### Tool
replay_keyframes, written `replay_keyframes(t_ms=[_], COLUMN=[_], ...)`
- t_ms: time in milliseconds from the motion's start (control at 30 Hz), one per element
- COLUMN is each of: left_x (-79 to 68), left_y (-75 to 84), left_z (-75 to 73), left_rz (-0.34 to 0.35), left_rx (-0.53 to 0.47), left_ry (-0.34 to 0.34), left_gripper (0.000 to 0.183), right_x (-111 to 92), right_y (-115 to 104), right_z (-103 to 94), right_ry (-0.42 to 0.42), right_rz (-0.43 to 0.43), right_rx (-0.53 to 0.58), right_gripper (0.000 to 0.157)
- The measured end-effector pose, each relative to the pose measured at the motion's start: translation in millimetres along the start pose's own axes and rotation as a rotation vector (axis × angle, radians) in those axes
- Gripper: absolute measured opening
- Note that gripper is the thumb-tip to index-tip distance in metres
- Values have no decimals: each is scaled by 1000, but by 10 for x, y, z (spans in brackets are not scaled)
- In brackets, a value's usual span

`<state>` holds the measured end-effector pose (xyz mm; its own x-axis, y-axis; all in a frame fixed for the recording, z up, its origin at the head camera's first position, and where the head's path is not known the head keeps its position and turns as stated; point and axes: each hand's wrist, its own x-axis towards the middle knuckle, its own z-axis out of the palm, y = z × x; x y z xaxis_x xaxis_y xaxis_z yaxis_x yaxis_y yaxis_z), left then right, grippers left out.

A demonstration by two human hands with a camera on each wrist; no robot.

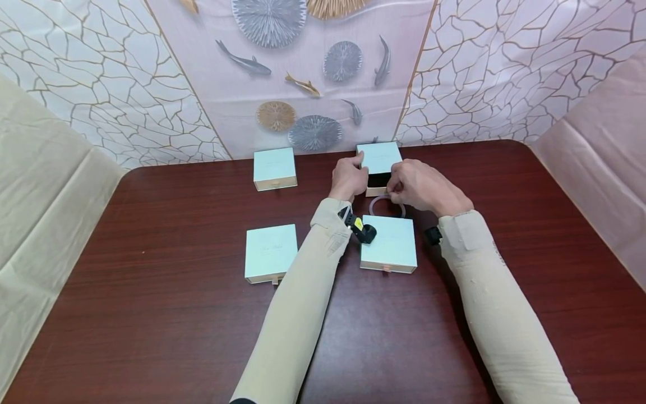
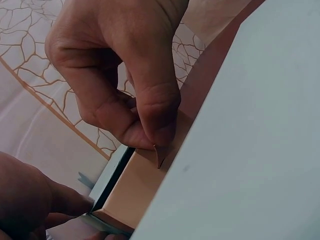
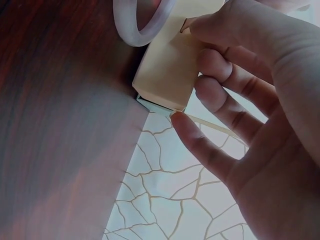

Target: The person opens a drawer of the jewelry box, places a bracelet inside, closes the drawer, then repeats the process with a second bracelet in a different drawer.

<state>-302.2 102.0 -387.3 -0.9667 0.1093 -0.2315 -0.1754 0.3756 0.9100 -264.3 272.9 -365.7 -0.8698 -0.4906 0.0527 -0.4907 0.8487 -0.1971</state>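
Observation:
My left hand (image 1: 349, 178) grips the left side of a pale mint drawer box (image 1: 379, 157) at the back right, thumb along its top edge. Its cream drawer (image 2: 131, 185) is slid partway out, showing a dark interior. With thumb and forefinger, my right hand (image 1: 426, 185) pinches the small ribbon pull tab (image 2: 159, 157) on the drawer front. A pale lavender bangle (image 3: 122, 25) is right in front of that drawer, between it and a second mint box (image 1: 388, 242) closer to me, which partly hides the bangle in the head view.
Two more mint boxes stand to the left, one at the back (image 1: 274, 164) and one nearer (image 1: 271, 251), beside my left forearm. All are on a dark reddish wood table (image 1: 166, 292). A patterned cloth backdrop (image 1: 313, 73) rises right behind the back boxes.

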Motion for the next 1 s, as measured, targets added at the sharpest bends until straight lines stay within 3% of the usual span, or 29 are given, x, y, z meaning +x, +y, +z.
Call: replay_keyframes(t_ms=[167, 400, 733, 1000], left_x=[32, 69, 77, 75], left_y=[4, 2, 9, 13], left_z=[3, 1, 11, 13], left_rz=[-18, -38, -43, -46], left_rx=[21, 24, 78, 66], left_ry=[-11, -37, -26, -31], left_gripper=[49, 50, 50, 50], right_x=[0, 0, -28, -49], right_y=[0, -3, 8, -1], right_z=[-2, -11, -4, -14], right_ry=[1, -2, -5, 2], right_rz=[-18, -2, -13, -25], right_rx=[-5, -4, 10, 19], right_gripper=[23, 14, 12, 13])
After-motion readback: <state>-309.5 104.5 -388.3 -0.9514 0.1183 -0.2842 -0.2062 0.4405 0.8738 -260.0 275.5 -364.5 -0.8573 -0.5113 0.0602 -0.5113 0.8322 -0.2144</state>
